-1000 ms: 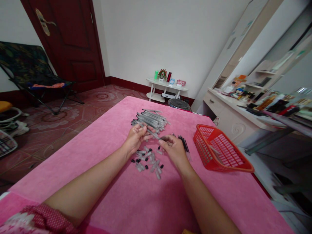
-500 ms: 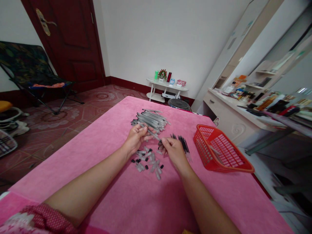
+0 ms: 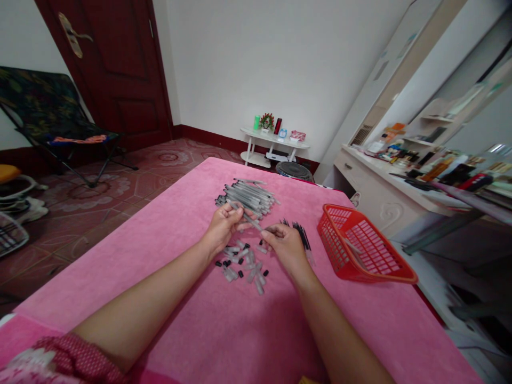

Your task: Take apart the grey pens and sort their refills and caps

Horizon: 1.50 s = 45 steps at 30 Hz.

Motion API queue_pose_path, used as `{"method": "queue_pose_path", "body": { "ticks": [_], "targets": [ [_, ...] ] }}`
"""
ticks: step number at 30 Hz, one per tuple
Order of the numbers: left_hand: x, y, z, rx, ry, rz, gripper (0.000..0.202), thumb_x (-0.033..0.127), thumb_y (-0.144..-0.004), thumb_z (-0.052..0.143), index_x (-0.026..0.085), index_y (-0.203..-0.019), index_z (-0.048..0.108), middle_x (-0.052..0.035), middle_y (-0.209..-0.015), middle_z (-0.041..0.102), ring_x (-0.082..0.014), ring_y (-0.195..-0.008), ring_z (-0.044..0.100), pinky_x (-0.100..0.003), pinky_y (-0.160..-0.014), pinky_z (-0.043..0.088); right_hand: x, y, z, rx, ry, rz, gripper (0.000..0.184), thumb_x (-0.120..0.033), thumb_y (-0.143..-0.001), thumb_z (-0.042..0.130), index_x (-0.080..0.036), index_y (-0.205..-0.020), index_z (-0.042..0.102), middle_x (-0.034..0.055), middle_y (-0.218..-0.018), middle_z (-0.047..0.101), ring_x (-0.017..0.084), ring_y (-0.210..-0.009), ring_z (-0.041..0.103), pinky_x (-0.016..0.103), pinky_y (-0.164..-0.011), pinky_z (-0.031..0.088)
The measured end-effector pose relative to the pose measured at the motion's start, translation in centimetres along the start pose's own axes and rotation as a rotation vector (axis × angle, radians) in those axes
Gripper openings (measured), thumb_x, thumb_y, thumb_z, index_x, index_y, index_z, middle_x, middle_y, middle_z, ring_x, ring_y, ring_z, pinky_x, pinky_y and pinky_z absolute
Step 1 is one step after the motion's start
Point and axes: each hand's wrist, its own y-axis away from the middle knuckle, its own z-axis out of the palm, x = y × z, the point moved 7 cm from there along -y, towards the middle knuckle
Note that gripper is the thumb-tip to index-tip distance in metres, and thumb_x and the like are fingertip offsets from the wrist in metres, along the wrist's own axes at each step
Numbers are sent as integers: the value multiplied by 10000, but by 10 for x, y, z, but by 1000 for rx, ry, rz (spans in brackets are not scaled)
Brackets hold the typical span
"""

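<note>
My left hand [image 3: 223,227] is closed round a grey pen barrel [image 3: 248,217] that slants toward my right hand [image 3: 285,245]. The right hand pinches a thin part at the barrel's lower end; I cannot make out what it is. Behind the hands lies a heap of grey pen barrels [image 3: 248,195]. Under and between the wrists are scattered clear caps and small black plugs [image 3: 246,265]. A bundle of thin black refills [image 3: 300,235] lies just right of my right hand.
A red plastic basket [image 3: 362,245] stands to the right on the pink cloth [image 3: 224,330]. A white dresser with bottles [image 3: 404,176] runs along the right side. Beyond are a small white table [image 3: 274,144], a folding chair [image 3: 48,117] and a dark red door [image 3: 108,64].
The right hand has shifted slightly at the barrel's end, back and forth by a little. The left hand and everything on the cloth have stayed put.
</note>
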Motion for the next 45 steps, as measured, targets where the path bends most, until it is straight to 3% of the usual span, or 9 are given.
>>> {"method": "queue_pose_path", "body": {
  "ticks": [3,8,13,19,23,26,31,40,45],
  "targets": [
    [0,0,0,1,-4,5,255,266,-715,696,147,-856,520,-23,-788,659,-173,-776,669,-246,-607,565,0,0,-3,43,-9,-11,188,-299,-667,639,-134,-754,614,18,-638,611,109,-500,518,210,-456,398],
    [-1,-1,-1,10,-23,0,264,275,-708,700,149,-860,524,-22,-779,658,-173,-763,672,-242,-596,560,5,1,8,-88,-11,51,295,-395,-775,510,-136,-662,596,20,-554,585,104,-431,488,213,-412,373],
    [-4,0,-3,22,-31,-9,282,298,-706,698,156,-860,509,-17,-765,655,-182,-748,675,-249,-589,551,2,2,7,-48,-21,42,210,-338,-687,608,-128,-709,612,-2,-555,573,106,-460,495,212,-427,379],
    [-5,0,-3,18,-53,-26,267,309,-719,682,153,-850,511,-14,-752,647,-172,-717,672,-223,-555,536,5,3,12,-96,-15,62,218,-346,-691,605,-136,-642,581,-9,-527,550,102,-433,482,219,-422,383],
    [-5,0,-2,9,-61,-20,288,329,-709,690,158,-860,515,-20,-761,654,-178,-730,672,-237,-569,539,5,2,9,-40,-38,43,170,-298,-653,639,-138,-696,601,1,-579,582,111,-481,510,216,-440,406],
    [-5,-1,-2,8,-63,-20,306,338,-693,702,158,-858,518,-21,-764,656,-177,-726,670,-241,-573,538,6,1,8,-38,-27,39,195,-331,-695,610,-138,-723,607,8,-599,592,108,-479,509,210,-431,406],
    [-3,0,-1,5,-69,-19,304,336,-690,705,159,-850,517,-19,-762,656,-170,-716,667,-238,-573,536,12,2,15,-152,21,62,313,-399,-798,498,-139,-650,589,15,-556,591,104,-429,512,217,-437,409],
    [-4,0,0,-7,-88,-22,288,332,-711,689,158,-855,510,-20,-762,656,-172,-720,668,-231,-566,535,12,3,11,-100,57,68,195,-317,-717,595,-137,-642,588,-12,-531,565,101,-432,494,217,-441,388],
    [-4,0,-2,7,-91,-23,292,327,-701,697,156,-856,518,-23,-759,656,-173,-722,669,-228,-564,535,11,3,16,-159,60,45,248,-333,-775,532,-142,-625,580,-6,-542,568,97,-436,504,212,-445,396]
  ]
}}
